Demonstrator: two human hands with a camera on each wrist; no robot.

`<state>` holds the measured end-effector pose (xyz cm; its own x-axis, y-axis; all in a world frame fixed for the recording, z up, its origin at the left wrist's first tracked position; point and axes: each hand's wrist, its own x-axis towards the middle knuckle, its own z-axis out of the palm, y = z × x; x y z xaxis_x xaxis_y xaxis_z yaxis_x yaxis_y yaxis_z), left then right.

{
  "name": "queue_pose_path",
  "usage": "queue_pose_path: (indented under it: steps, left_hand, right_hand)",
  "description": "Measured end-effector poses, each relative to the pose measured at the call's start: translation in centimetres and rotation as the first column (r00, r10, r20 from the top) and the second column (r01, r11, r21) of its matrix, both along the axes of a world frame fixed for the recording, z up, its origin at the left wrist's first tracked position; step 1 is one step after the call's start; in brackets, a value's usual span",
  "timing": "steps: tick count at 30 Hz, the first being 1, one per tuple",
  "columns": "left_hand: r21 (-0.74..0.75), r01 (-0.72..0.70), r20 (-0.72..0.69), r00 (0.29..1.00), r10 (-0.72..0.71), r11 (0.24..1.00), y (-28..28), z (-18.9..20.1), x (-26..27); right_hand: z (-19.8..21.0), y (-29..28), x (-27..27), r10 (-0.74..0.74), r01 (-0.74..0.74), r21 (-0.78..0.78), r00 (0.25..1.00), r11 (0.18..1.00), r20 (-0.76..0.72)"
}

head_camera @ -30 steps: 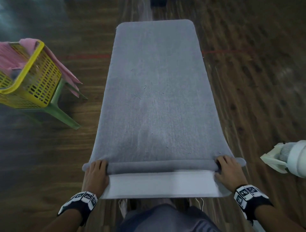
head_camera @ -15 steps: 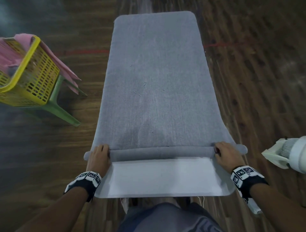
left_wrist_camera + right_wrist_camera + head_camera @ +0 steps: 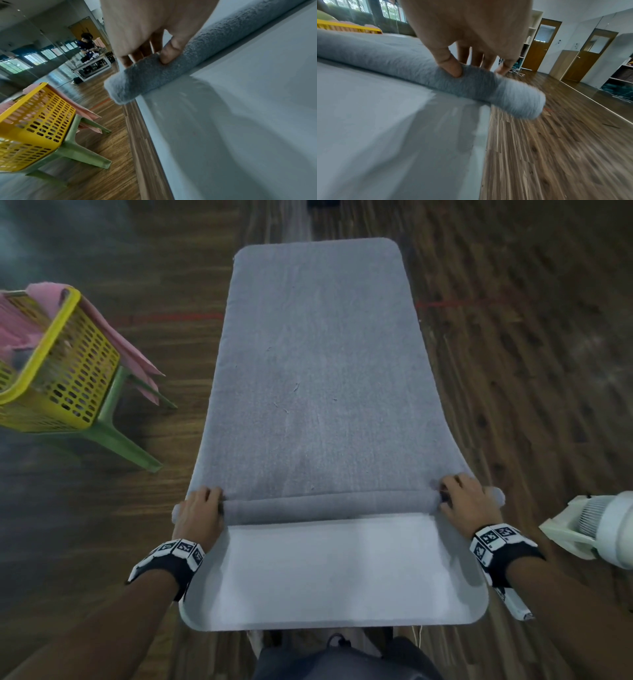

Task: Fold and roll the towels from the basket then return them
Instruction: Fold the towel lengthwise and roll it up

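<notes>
A long grey towel (image 3: 315, 371) lies flat along a white table (image 3: 329, 573). Its near end is wound into a thin roll (image 3: 329, 506) lying across the table, and both ends of the roll stick out past the table's sides. My left hand (image 3: 202, 511) grips the roll's left end (image 3: 137, 79), thumb on the near side and fingers over the top. At the right end (image 3: 488, 83) my right hand (image 3: 462, 499) grips the roll the same way. A yellow perforated basket (image 3: 58, 368) with pink towels (image 3: 20, 326) in it stands at the left.
The basket sits on a green plastic stool (image 3: 126, 436) on the wooden floor (image 3: 531, 371). A white fan-like device (image 3: 603, 529) stands close to my right forearm. In the left wrist view a person (image 3: 86, 44) sits at a distant table.
Both hands have moved away from me with the roll. The roll has grown slightly thicker, and more bare white table shows between it and the near edge.
</notes>
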<state>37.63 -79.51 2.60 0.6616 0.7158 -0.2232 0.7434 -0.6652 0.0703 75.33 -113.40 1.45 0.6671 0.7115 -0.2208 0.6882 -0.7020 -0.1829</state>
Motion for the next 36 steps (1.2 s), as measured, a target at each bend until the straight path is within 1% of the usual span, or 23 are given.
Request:
queue_pose_path:
  steps: [2,5,8,11,13,17,22,27,31,34,36]
  left_hand:
    - [0.018,-0.007,0.011,1.000,0.007,1.000,0.3,0.2,0.5]
    - [-0.017,0.042,0.067,0.997,-0.041,0.999,0.2,-0.4,0.7]
    - [-0.021,0.051,0.059,0.997,-0.050,0.998,0.4,-1.3,0.5]
    - [-0.053,0.003,0.138,0.990,0.005,0.999,0.9,-1.8,0.5]
    - [-0.083,-0.016,0.157,0.987,0.029,0.996,1.1,-1.8,0.4]
    - [-0.129,-0.024,0.113,0.993,0.039,0.991,0.9,-1.8,-0.2]
    - [-0.119,-0.022,0.124,0.992,0.036,0.993,-2.0,-1.7,-2.6]
    - [-0.133,-0.017,0.161,0.986,0.038,0.991,-5.4,-2.1,-5.7]
    - [-0.152,-0.019,0.135,0.990,0.040,0.988,-7.7,-2.4,-8.3]
    - [-0.183,-0.032,0.168,0.984,0.064,0.983,-9.9,-1.8,-9.8]
    - [-0.198,-0.049,0.179,0.980,0.085,0.979,-11.2,-1.6,-10.8]
  right_hand:
    - [-0.4,0.5,0.4,0.025,-0.024,0.063,1.000,0.998,-0.011]
    - [-1.3,0.6,-0.2,0.085,-0.084,0.041,0.996,0.996,-0.019]
    - [-2.2,0.4,-0.2,0.084,-0.083,0.038,0.996,0.996,-0.018]
    - [-2.6,0.5,0.6,0.062,-0.059,0.076,0.997,0.995,-0.039]
    - [-2.9,0.4,1.1,0.053,-0.045,0.102,0.996,0.994,-0.078]
    - [-3.0,-0.2,0.7,0.016,-0.002,0.109,0.992,0.994,-0.128]
    - [-3.4,-2.9,-1.6,0.013,0.011,0.195,0.993,0.981,-0.121]
    - [-3.8,-6.1,-4.3,-0.017,0.049,0.235,0.990,0.971,-0.137]
    - [-4.3,-9.1,-7.0,-0.042,0.081,0.248,0.986,0.965,-0.161]
    - [-4.9,-11.2,-8.9,-0.053,0.102,0.280,0.983,0.955,-0.177]
    - [-5.2,-12.4,-10.1,-0.059,0.108,0.273,0.981,0.956,-0.183]
